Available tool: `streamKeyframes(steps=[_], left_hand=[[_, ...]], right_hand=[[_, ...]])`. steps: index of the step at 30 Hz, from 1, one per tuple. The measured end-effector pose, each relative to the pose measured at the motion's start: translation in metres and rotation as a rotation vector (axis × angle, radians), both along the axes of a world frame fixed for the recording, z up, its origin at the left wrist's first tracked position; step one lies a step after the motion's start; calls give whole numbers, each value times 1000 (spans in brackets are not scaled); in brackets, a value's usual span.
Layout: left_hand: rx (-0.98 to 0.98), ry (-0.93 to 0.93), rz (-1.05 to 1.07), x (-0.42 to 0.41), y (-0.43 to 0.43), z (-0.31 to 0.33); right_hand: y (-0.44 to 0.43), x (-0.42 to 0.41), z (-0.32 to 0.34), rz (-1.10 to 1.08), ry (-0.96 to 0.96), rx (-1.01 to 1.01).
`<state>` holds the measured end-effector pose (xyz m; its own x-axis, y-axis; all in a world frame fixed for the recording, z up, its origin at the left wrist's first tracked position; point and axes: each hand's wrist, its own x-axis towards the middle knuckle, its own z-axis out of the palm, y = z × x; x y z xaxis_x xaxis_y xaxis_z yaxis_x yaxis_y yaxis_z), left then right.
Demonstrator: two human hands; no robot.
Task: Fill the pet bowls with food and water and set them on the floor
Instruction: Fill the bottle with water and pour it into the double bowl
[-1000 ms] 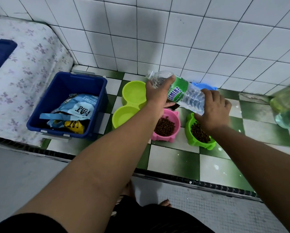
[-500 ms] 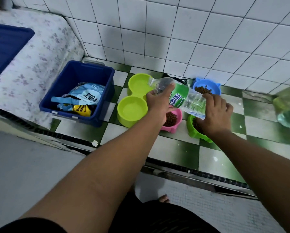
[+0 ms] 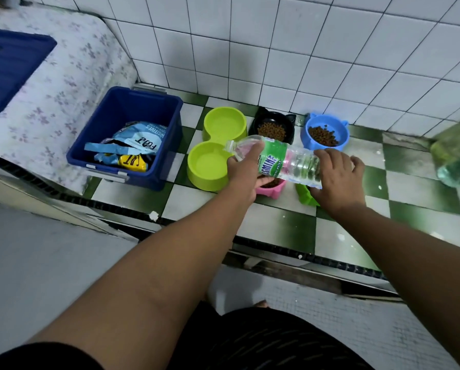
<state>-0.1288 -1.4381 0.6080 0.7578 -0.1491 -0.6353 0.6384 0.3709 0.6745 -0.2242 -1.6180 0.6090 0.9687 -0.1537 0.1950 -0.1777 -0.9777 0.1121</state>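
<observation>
— So, status on the bowls?
— Food looks done: kibble in the black bowl (image 3: 272, 128), blue bowl (image 3: 325, 132) and pink bowl (image 3: 274, 189). The green bowl (image 3: 306, 197) is mostly hidden by the right hand (image 3: 335, 177). All are on the floor (image 3: 284, 231). Water is left: can't tell if the double bowl (image 3: 196, 177) holds any.
— Bottle?
— Clear ribbed plastic bottle (image 3: 284, 161), green label, sideways above the pink bowl, neck toward the double bowl's near well. Left hand (image 3: 243, 166) is wrapped round its shoulder, right fingers curled over its base.
— Materials?
— Smooth moulded plastic bowls, some with eared rims. Glossy tile. Crinkled food bags (image 3: 135, 141) in a blue bin (image 3: 140, 181).
</observation>
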Motion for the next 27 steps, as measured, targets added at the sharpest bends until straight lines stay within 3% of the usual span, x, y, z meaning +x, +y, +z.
streamKeyframes(steps=[27], left_hand=[[17,19,-141,5,8,-16]], right_hand=[[-5,-3,4,7,14,-50]])
